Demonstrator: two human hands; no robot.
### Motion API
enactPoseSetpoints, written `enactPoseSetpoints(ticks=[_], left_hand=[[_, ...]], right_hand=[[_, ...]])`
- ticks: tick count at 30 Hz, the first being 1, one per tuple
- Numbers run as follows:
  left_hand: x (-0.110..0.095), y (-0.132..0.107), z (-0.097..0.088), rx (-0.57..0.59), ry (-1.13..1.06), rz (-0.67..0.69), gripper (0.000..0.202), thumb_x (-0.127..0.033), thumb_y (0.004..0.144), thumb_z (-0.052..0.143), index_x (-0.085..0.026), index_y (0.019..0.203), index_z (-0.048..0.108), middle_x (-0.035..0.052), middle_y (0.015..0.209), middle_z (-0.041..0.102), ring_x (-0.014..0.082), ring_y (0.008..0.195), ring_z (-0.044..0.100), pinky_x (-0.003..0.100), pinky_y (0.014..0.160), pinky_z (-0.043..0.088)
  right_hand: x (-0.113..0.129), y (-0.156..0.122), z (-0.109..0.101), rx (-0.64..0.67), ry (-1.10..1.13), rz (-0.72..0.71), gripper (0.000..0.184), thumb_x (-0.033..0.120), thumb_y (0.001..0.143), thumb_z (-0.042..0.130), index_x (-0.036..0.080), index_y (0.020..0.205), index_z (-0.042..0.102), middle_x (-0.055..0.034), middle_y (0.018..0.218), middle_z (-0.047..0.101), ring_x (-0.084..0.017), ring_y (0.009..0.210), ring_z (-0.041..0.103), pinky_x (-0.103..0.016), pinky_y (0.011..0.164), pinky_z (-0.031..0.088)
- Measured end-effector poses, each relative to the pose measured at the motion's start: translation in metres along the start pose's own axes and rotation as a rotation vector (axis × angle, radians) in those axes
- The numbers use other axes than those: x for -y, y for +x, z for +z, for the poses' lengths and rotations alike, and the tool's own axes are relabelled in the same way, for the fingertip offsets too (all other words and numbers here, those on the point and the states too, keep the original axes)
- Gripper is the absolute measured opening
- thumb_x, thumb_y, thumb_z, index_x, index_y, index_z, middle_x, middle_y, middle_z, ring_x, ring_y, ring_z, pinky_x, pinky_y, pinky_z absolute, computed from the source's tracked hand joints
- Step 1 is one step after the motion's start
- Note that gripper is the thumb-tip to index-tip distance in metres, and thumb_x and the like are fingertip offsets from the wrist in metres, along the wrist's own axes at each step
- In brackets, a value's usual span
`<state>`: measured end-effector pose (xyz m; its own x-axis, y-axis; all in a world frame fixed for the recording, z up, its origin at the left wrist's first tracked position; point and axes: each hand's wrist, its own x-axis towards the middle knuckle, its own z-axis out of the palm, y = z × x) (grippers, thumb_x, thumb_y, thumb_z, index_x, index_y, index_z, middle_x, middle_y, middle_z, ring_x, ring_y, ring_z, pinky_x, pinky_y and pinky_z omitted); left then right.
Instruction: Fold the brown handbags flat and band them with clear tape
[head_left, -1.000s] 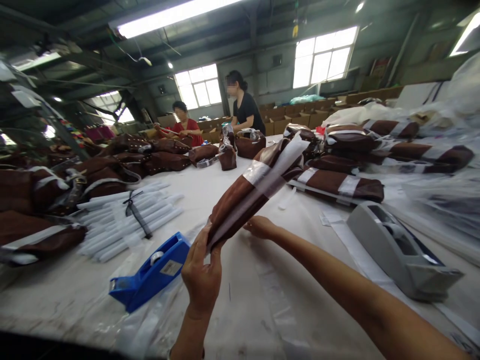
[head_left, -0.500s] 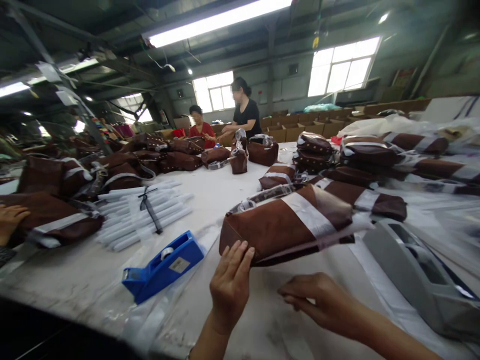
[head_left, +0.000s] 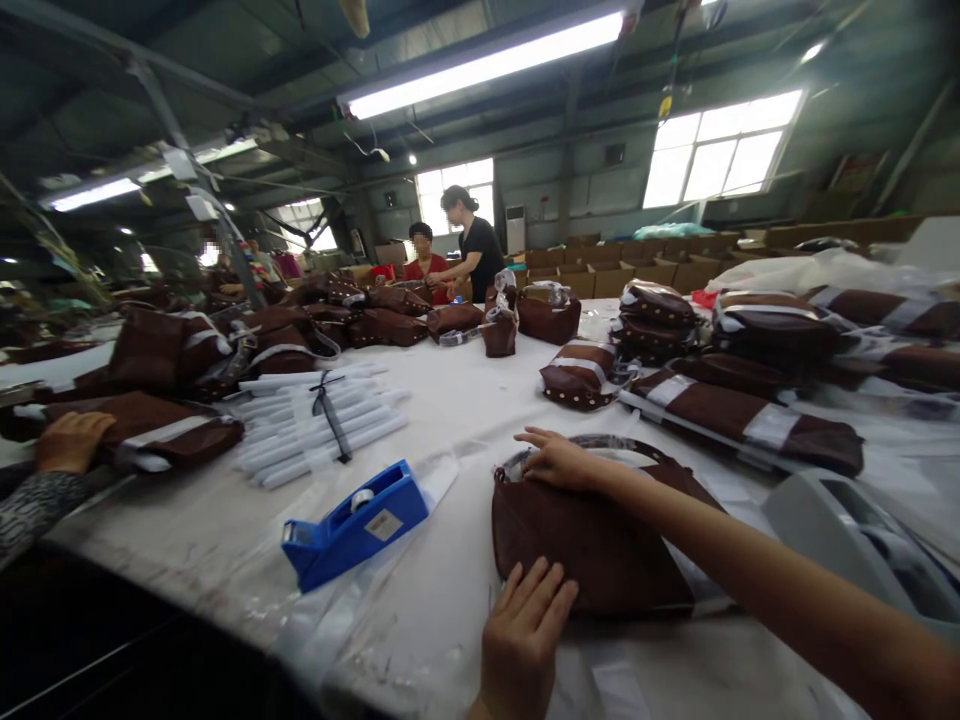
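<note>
A dark brown leather handbag (head_left: 592,550) lies on the white table in front of me, its clear-wrapped handle (head_left: 607,440) along the far edge. My left hand (head_left: 525,625) rests on the bag's near left edge, fingers stretched out on the leather. Reaching across the bag, my right hand (head_left: 556,462) touches its top by the left end of the handle, fingers apart. The right forearm hides part of the bag. To the left stands a blue tape dispenser (head_left: 360,525) with a small roll in it.
A grey tape dispenser (head_left: 862,550) stands at the right. White paper rolls (head_left: 322,425) lie tied at the left. Wrapped bags (head_left: 757,415) are stacked on the right. A co-worker's hand (head_left: 75,440) rests on another bag at far left; two people (head_left: 480,255) work across the table.
The handbag has gone from tilted up to lying down, its plain brown side now on top. My right hand has moved from in front of the bag to its far edge.
</note>
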<state>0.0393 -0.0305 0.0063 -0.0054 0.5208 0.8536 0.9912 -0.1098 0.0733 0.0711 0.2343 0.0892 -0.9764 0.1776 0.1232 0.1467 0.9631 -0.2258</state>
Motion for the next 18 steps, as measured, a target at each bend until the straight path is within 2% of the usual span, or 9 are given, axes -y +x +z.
enactPoseSetpoints(ticks=[3,5,8,10,12,15,18], left_hand=[[0.000,-0.001,0.003,-0.011,0.003,-0.011,0.037,-0.011,0.098,0.042,-0.027,0.114,0.071,-0.0034,0.116,0.075,0.0142,0.112,0.069,0.033,0.100,0.056],[-0.001,-0.002,0.004,-0.020,-0.006,-0.030,0.037,-0.011,0.099,0.041,-0.027,0.113,0.071,-0.0038,0.116,0.075,0.0141,0.112,0.069,0.033,0.100,0.056],[-0.004,-0.002,0.007,-0.056,-0.028,-0.080,0.037,-0.014,0.100,0.040,-0.028,0.109,0.073,-0.0044,0.113,0.076,0.0140,0.109,0.070,0.033,0.100,0.057],[-0.004,0.000,0.008,-0.083,-0.034,-0.102,0.037,-0.015,0.101,0.039,-0.029,0.107,0.073,-0.0051,0.111,0.077,0.0135,0.108,0.071,0.032,0.099,0.057],[-0.003,0.001,0.013,-0.133,-0.022,-0.098,0.035,-0.017,0.101,0.040,-0.029,0.104,0.074,-0.0050,0.108,0.077,0.0128,0.105,0.072,0.031,0.098,0.057],[0.000,-0.003,0.032,-0.327,0.025,-0.044,0.032,-0.020,0.099,0.046,-0.029,0.090,0.075,-0.0068,0.093,0.079,0.0109,0.090,0.075,0.026,0.094,0.058],[0.005,-0.015,0.068,-0.497,0.066,-0.038,0.039,-0.024,0.099,0.044,-0.031,0.074,0.073,-0.0073,0.076,0.078,0.0107,0.073,0.075,0.024,0.085,0.060]], right_hand=[[-0.001,0.024,0.008,0.111,-0.064,-0.009,0.014,0.031,0.085,0.073,0.032,0.097,0.080,-0.0078,0.149,0.049,-0.041,0.142,0.035,-0.067,0.109,0.034],[-0.002,0.033,0.012,0.157,-0.123,-0.027,0.015,0.022,0.078,0.077,0.030,0.090,0.080,-0.0073,0.148,0.051,-0.042,0.143,0.034,-0.071,0.110,0.027],[-0.004,0.043,0.024,0.180,-0.214,-0.057,0.022,0.007,0.076,0.070,0.026,0.082,0.079,-0.0041,0.147,0.053,-0.037,0.145,0.031,-0.067,0.117,0.015],[-0.003,0.046,0.035,0.183,-0.268,-0.057,0.026,0.003,0.078,0.065,0.024,0.083,0.078,-0.0042,0.146,0.053,-0.034,0.146,0.030,-0.063,0.119,0.012],[0.000,0.048,0.048,0.182,-0.321,-0.042,0.026,0.003,0.077,0.066,0.024,0.086,0.078,-0.0054,0.145,0.054,-0.035,0.145,0.032,-0.064,0.119,0.012],[0.003,0.053,0.062,0.158,-0.386,-0.013,0.027,0.004,0.075,0.069,0.026,0.087,0.079,-0.0075,0.142,0.057,-0.042,0.141,0.038,-0.073,0.115,0.015],[-0.001,0.059,0.064,0.131,-0.404,-0.031,0.028,0.002,0.074,0.067,0.025,0.086,0.079,-0.0112,0.141,0.057,-0.045,0.138,0.040,-0.076,0.111,0.021]])
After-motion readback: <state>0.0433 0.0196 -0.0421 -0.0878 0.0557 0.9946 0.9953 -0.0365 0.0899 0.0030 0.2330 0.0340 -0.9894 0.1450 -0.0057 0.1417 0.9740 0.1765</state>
